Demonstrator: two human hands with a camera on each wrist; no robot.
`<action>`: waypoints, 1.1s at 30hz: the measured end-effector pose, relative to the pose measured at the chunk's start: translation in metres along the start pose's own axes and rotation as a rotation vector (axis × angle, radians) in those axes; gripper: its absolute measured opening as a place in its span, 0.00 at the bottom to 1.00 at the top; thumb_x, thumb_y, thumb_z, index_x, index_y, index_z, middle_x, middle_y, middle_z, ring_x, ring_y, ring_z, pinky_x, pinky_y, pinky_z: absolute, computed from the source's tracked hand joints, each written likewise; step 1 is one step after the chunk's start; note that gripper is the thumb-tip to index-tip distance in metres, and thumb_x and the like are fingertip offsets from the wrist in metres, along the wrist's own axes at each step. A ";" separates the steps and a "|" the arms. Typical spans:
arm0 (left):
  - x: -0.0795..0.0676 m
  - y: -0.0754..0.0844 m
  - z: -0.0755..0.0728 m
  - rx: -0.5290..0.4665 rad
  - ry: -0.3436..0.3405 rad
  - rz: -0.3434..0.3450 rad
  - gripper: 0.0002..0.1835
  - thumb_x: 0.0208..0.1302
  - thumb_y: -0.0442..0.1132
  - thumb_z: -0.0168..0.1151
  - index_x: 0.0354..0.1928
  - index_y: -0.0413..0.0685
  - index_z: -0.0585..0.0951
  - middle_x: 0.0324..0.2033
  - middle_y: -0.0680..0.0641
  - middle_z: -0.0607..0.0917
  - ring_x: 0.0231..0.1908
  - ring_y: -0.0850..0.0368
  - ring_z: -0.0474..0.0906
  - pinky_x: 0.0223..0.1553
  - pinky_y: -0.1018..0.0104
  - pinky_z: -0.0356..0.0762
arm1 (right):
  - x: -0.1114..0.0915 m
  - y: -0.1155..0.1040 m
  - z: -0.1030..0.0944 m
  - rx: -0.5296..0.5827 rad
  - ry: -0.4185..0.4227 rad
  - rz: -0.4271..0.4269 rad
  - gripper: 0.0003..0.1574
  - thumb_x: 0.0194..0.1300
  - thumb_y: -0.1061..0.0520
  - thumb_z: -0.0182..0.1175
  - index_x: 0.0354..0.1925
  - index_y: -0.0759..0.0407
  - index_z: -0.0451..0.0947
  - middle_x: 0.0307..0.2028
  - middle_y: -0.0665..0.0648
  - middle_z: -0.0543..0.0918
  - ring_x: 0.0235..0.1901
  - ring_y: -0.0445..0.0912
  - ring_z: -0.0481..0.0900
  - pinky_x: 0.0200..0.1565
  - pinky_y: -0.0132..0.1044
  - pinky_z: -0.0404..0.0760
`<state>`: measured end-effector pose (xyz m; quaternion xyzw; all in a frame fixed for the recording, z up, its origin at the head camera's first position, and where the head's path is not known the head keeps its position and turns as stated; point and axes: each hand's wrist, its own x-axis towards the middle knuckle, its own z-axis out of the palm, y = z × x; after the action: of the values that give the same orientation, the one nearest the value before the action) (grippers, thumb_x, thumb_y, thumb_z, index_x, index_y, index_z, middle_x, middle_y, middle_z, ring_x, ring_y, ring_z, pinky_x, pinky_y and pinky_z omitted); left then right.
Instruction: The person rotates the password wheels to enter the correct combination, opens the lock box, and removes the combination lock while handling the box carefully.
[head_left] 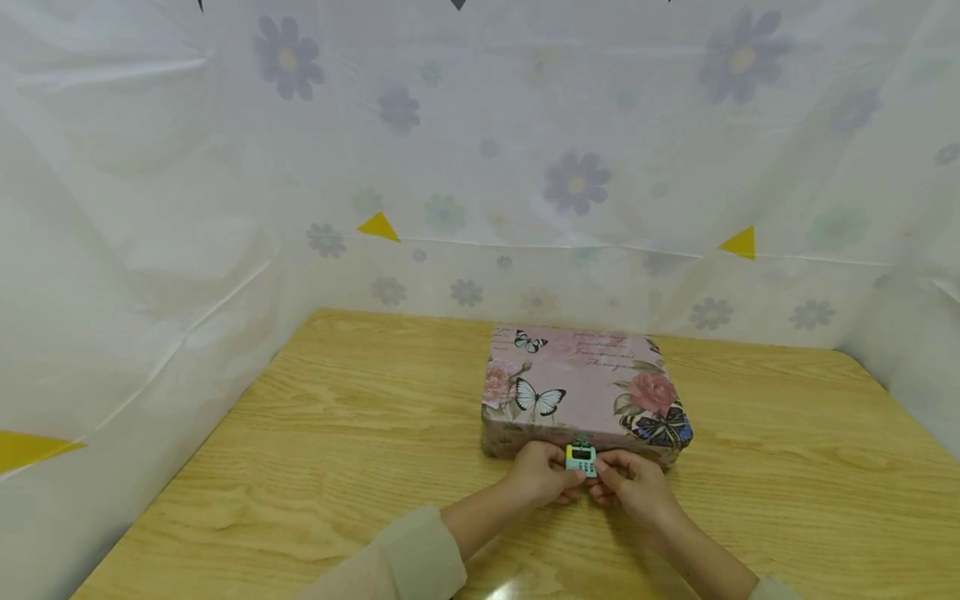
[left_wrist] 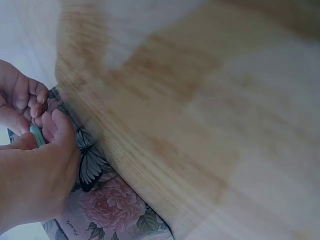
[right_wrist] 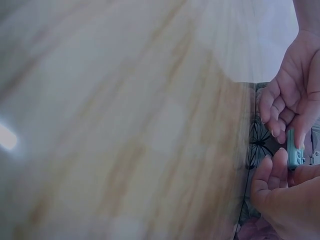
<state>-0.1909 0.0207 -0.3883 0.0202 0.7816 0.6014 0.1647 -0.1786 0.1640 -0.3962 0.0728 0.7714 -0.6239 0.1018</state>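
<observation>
A small teal combination padlock [head_left: 581,460] with a yellow corner and number dials hangs at the front clasp [head_left: 581,439] of a pink box. The box [head_left: 570,379] is printed with butterflies and roses, and its lid is down. My left hand [head_left: 538,473] pinches the padlock's left side between thumb and fingers. From the other side, my right hand [head_left: 636,485] grips it too, thumb at the dials. The right wrist view shows the padlock [right_wrist: 295,149] edge-on between both hands. In the left wrist view, fingers hide most of the padlock [left_wrist: 37,135].
The box stands on a wood-grain table [head_left: 360,433], toward its far edge. Behind and at the sides hangs a pale flower-printed sheet [head_left: 480,150], with yellow triangles [head_left: 379,227] on it. A bright reflection shows at the table's near side.
</observation>
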 end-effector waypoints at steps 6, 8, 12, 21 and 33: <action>-0.001 0.001 0.000 -0.002 0.003 -0.006 0.06 0.58 0.30 0.62 0.28 0.31 0.78 0.24 0.35 0.85 0.25 0.46 0.84 0.25 0.64 0.84 | 0.000 -0.001 0.000 -0.002 -0.002 -0.005 0.14 0.68 0.65 0.48 0.46 0.77 0.70 0.24 0.50 0.80 0.26 0.40 0.78 0.30 0.32 0.81; -0.001 0.002 0.000 -0.002 0.003 -0.011 0.06 0.58 0.30 0.62 0.28 0.31 0.79 0.24 0.35 0.85 0.25 0.46 0.84 0.26 0.64 0.84 | 0.000 -0.001 0.000 0.000 0.000 -0.002 0.14 0.68 0.66 0.48 0.46 0.77 0.70 0.24 0.50 0.80 0.26 0.40 0.78 0.30 0.31 0.81; -0.002 0.003 0.000 0.001 0.004 -0.019 0.06 0.58 0.30 0.62 0.29 0.31 0.79 0.24 0.36 0.85 0.26 0.46 0.84 0.26 0.64 0.84 | -0.001 -0.001 0.000 0.004 -0.003 0.002 0.14 0.68 0.66 0.48 0.46 0.78 0.70 0.24 0.50 0.79 0.25 0.40 0.78 0.30 0.31 0.81; -0.002 0.002 -0.001 0.008 0.002 -0.013 0.05 0.58 0.30 0.63 0.30 0.31 0.80 0.24 0.36 0.85 0.26 0.47 0.85 0.26 0.64 0.84 | -0.001 -0.001 0.000 0.015 -0.006 0.002 0.13 0.68 0.67 0.48 0.46 0.78 0.70 0.23 0.50 0.79 0.25 0.40 0.78 0.30 0.30 0.81; -0.006 0.003 -0.002 -0.027 0.120 0.012 0.11 0.63 0.37 0.58 0.30 0.33 0.80 0.18 0.42 0.82 0.14 0.65 0.74 0.19 0.69 0.81 | -0.001 -0.002 0.001 -0.002 0.043 -0.015 0.14 0.68 0.66 0.49 0.46 0.79 0.71 0.23 0.52 0.81 0.24 0.40 0.78 0.30 0.30 0.81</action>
<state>-0.1865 0.0183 -0.3832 -0.0136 0.7816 0.6131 0.1140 -0.1778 0.1622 -0.3942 0.0805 0.7746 -0.6222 0.0806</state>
